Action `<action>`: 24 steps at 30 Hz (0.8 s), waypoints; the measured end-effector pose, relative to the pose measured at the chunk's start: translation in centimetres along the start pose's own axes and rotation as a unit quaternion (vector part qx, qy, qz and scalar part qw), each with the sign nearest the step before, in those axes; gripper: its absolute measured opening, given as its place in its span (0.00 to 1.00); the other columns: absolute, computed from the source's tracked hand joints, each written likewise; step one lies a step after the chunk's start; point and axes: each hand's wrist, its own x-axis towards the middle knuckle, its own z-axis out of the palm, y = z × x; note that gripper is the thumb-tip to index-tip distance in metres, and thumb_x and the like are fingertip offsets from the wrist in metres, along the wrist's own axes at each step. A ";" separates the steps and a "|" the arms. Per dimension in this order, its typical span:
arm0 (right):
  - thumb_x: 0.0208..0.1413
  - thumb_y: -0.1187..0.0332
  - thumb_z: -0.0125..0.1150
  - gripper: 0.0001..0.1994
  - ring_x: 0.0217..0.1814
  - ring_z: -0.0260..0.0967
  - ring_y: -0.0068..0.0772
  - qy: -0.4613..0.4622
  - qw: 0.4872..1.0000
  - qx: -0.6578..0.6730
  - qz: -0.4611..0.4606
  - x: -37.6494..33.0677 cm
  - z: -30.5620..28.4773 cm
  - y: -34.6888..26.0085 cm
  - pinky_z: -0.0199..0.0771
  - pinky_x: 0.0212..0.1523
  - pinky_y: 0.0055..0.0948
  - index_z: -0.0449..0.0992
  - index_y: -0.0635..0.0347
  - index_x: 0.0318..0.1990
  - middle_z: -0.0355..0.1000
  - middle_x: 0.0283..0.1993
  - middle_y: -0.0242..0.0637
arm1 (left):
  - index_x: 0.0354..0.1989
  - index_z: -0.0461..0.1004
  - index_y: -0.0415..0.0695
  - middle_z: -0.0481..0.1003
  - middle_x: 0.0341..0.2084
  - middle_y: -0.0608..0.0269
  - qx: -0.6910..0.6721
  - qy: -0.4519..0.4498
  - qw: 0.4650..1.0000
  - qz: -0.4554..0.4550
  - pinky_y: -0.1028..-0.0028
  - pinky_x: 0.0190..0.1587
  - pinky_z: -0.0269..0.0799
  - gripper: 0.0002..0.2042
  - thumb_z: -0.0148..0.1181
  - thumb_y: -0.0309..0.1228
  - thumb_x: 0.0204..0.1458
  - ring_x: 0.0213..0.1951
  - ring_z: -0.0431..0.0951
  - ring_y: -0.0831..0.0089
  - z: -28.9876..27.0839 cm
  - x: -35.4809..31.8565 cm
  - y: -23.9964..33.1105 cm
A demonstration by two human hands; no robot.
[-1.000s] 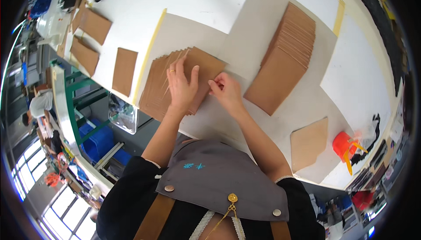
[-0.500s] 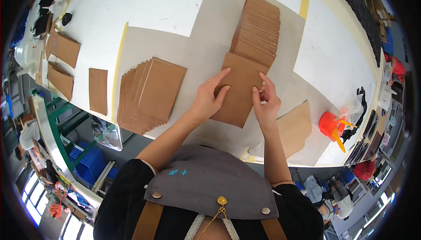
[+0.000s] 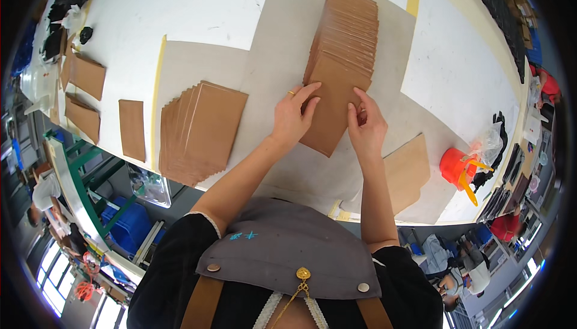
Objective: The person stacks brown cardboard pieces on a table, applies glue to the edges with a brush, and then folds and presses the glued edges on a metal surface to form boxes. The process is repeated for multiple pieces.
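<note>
A flat brown leather-like panel (image 3: 332,112) lies at the near end of a long fanned row of similar brown panels (image 3: 345,25), its far part overlapping them. My left hand (image 3: 294,112) holds its left edge, with the thumb and forefinger on the panel. On the opposite edge, the bent fingers and thumb of my right hand (image 3: 368,121) grip the panel. To the left is a second fanned stack of brown panels (image 3: 210,124), apart from both hands. A tan, shaped flat piece (image 3: 406,170) rests beside my right forearm.
Right of the tan piece stands a red-orange container (image 3: 452,165) with a yellow-orange handled tool (image 3: 467,186). A single brown rectangle (image 3: 131,129) and several folded brown pieces (image 3: 87,76) lie at the left. White and grey sheets cover the table, with yellow tape (image 3: 158,97). People work in the background.
Both hands have moved the brown panel slightly away from me, and it now overlaps the near end of the fanned row further. The left hand has come closer to the right.
</note>
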 end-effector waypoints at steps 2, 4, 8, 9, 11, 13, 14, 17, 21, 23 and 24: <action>0.59 0.72 0.66 0.17 0.22 0.67 0.24 0.001 1.000 0.001 -0.003 0.0 0.1 0.2 0.72 0.26 0.26 0.79 0.52 0.55 0.70 0.30 0.30 | 0.54 0.79 0.48 0.77 0.34 0.57 0.004 -0.002 1.000 -0.003 0.65 0.33 0.74 0.14 0.63 0.27 0.59 0.29 0.76 0.60 0.1 0.0 -0.2; 0.58 0.72 0.66 0.17 0.22 0.66 0.24 -0.001 1.000 0.001 -0.005 0.1 0.2 0.4 0.71 0.26 0.26 0.79 0.51 0.55 0.69 0.30 0.30 | 0.54 0.79 0.47 0.76 0.34 0.56 0.013 -0.004 1.000 -0.002 0.64 0.33 0.74 0.14 0.63 0.27 0.59 0.29 0.76 0.60 0.2 0.0 -0.3; 0.59 0.72 0.66 0.15 0.23 0.65 0.22 -0.006 1.000 0.009 -0.001 0.2 0.2 0.3 0.69 0.25 0.25 0.78 0.54 0.54 0.69 0.30 0.29 | 0.54 0.79 0.47 0.76 0.39 0.56 0.034 -0.023 0.999 -0.016 0.64 0.33 0.74 0.15 0.64 0.28 0.58 0.30 0.76 0.60 0.0 -0.1 -0.1; 0.60 0.72 0.66 0.15 0.23 0.65 0.22 -0.001 1.000 0.013 0.004 0.3 0.2 0.1 0.69 0.26 0.24 0.78 0.55 0.54 0.69 0.30 0.29 | 0.54 0.79 0.47 0.76 0.41 0.57 0.041 -0.036 0.998 -0.036 0.65 0.34 0.74 0.15 0.65 0.28 0.58 0.31 0.76 0.61 0.0 -0.1 0.0; 0.62 0.72 0.65 0.12 0.24 0.62 0.18 0.025 0.991 0.111 0.065 0.7 0.1 -0.2 0.66 0.26 0.22 0.78 0.60 0.52 0.69 0.33 0.28 | 0.54 0.79 0.47 0.74 0.48 0.56 0.045 -0.050 0.996 -0.062 0.64 0.38 0.75 0.16 0.66 0.28 0.56 0.37 0.76 0.61 0.1 -0.3 0.2; 0.64 0.70 0.64 0.11 0.25 0.60 0.16 0.052 0.979 0.163 0.109 1.3 0.0 -0.5 0.63 0.26 0.20 0.77 0.64 0.51 0.69 0.35 0.28 | 0.54 0.79 0.47 0.71 0.54 0.56 0.064 -0.034 0.996 -0.049 0.63 0.43 0.75 0.17 0.67 0.28 0.55 0.44 0.75 0.59 0.4 -0.4 0.3; 0.65 0.69 0.64 0.11 0.25 0.60 0.15 0.064 0.976 0.169 0.122 1.7 0.0 -0.6 0.62 0.26 0.20 0.77 0.64 0.51 0.70 0.36 0.27 | 0.55 0.79 0.48 0.69 0.57 0.57 0.080 -0.008 0.997 -0.018 0.61 0.46 0.75 0.18 0.68 0.28 0.54 0.48 0.73 0.58 0.5 -0.5 0.3; 0.65 0.65 0.64 0.13 0.26 0.64 0.18 0.085 0.975 0.152 0.139 3.2 -0.1 -0.6 0.66 0.27 0.23 0.77 0.64 0.49 0.74 0.36 0.30 | 0.58 0.77 0.48 0.66 0.63 0.56 0.091 0.021 0.995 0.035 0.58 0.55 0.71 0.22 0.69 0.27 0.52 0.56 0.68 0.51 0.8 -0.6 0.0; 0.64 0.62 0.65 0.13 0.27 0.68 0.21 0.084 0.976 0.134 0.152 4.6 0.1 -0.3 0.69 0.28 0.25 0.79 0.64 0.45 0.77 0.34 0.33 | 0.63 0.73 0.49 0.64 0.68 0.57 0.126 0.018 0.989 0.080 0.58 0.60 0.68 0.27 0.69 0.27 0.52 0.58 0.66 0.52 0.9 -0.9 -0.4; 0.63 0.63 0.65 0.11 0.26 0.68 0.22 0.089 0.978 0.120 0.142 4.8 0.2 -0.3 0.69 0.28 0.26 0.79 0.64 0.42 0.77 0.32 0.33 | 0.63 0.73 0.49 0.64 0.68 0.58 0.122 0.015 0.990 0.073 0.58 0.62 0.67 0.27 0.69 0.27 0.53 0.60 0.64 0.51 0.9 -0.9 -0.5; 0.63 0.64 0.66 0.10 0.26 0.68 0.22 0.094 0.980 0.114 0.137 4.9 0.3 -0.3 0.69 0.28 0.26 0.80 0.63 0.41 0.77 0.31 0.33 | 0.63 0.73 0.49 0.64 0.68 0.58 0.118 0.013 0.990 0.069 0.58 0.62 0.67 0.27 0.68 0.28 0.53 0.61 0.64 0.51 1.0 -0.9 -0.6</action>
